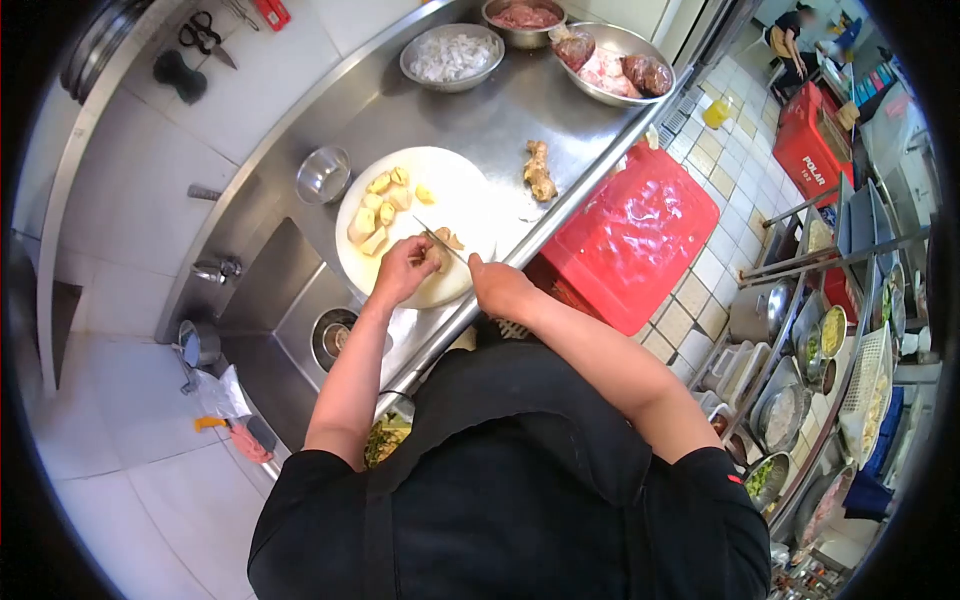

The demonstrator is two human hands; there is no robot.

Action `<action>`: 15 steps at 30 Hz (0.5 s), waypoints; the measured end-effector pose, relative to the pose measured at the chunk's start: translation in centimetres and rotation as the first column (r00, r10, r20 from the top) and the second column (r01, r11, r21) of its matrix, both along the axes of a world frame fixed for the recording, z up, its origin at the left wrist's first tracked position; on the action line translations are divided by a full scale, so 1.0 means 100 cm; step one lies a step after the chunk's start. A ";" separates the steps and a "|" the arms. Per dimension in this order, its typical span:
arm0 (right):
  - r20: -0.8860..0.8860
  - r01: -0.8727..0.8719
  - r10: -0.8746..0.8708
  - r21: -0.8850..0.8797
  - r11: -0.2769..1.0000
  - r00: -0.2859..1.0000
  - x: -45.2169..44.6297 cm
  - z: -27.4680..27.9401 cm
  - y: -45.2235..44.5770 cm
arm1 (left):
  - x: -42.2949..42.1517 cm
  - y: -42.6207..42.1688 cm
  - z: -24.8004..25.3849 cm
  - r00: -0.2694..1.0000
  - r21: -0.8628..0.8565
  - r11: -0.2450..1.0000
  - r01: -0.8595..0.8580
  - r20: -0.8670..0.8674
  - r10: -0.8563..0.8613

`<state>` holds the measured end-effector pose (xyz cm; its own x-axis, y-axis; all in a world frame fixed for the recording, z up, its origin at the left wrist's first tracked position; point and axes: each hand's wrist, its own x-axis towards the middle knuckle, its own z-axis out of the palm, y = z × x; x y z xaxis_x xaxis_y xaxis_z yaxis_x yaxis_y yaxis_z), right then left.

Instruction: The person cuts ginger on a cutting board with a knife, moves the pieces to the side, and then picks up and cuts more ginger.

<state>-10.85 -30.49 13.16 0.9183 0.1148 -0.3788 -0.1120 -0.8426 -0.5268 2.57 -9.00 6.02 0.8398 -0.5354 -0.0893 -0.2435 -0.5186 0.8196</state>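
- Leaning over a steel counter (385,115), the person works at its near edge; a wet-looking red tub (650,230) stands close along the counter's right side.
- Whole ginger root (539,170) lies on the metal, right of the round cutting board (460,195) and apart from it.
- Left side: faucet (217,268) at the sink, small metal pot (199,343) near it; scissors (205,38) against the tiled wall, farther off.
- Right side, past the tub: racks with pans of food; a red cooler (810,145) marked POLAR farther back; another person (785,45) at the far right.
- Left hand (405,268) over the board's near part, fingers bent, gripping a ginger piece (437,258) against the board.
- Right hand (500,287) by the board's near right edge, closed round the handle of a knife (432,233); handle mostly hidden. Blade points far left, beside the gripped piece. A peel-like scrap (450,238) lies just beyond.
- Peeled ginger pieces (375,208) are grouped on the board's far left part, pale yellow.
- Small metal bowl (323,176) just left of the board; contents hard to tell.
- Far end, three metal bowls: white slices (452,55) in the left one, raw meat (522,15) in the middle, dark red bundles (647,75) with pale pink pieces (608,72) in the right.
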 end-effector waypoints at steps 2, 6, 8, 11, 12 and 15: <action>-0.004 0.041 -0.041 0.016 0.999 0.999 -0.006 -0.005 -0.004 | -0.004 0.009 -0.014 0.995 -0.066 0.997 -0.035 -0.098 0.029; 0.004 0.110 -0.110 0.055 0.992 0.994 -0.032 -0.020 -0.016 | -0.010 0.011 -0.021 0.996 -0.080 0.995 -0.056 -0.070 0.051; 0.013 0.199 -0.203 0.140 0.970 0.979 -0.046 -0.015 -0.017 | -0.013 0.006 -0.021 0.994 -0.074 0.993 -0.089 -0.062 0.084; 0.024 0.217 -0.223 0.161 0.963 0.974 -0.056 -0.012 -0.017 | -0.026 -0.009 -0.004 0.990 0.015 0.991 -0.134 0.036 0.133; 0.017 0.213 -0.219 0.161 0.964 0.976 -0.058 -0.010 -0.017 | -0.029 -0.012 -0.001 0.982 0.094 0.984 -0.151 0.131 0.138; -0.025 0.249 -0.248 0.135 0.959 0.968 -0.066 -0.002 -0.017 | -0.022 -0.007 0.009 0.993 0.124 0.989 -0.080 0.097 0.068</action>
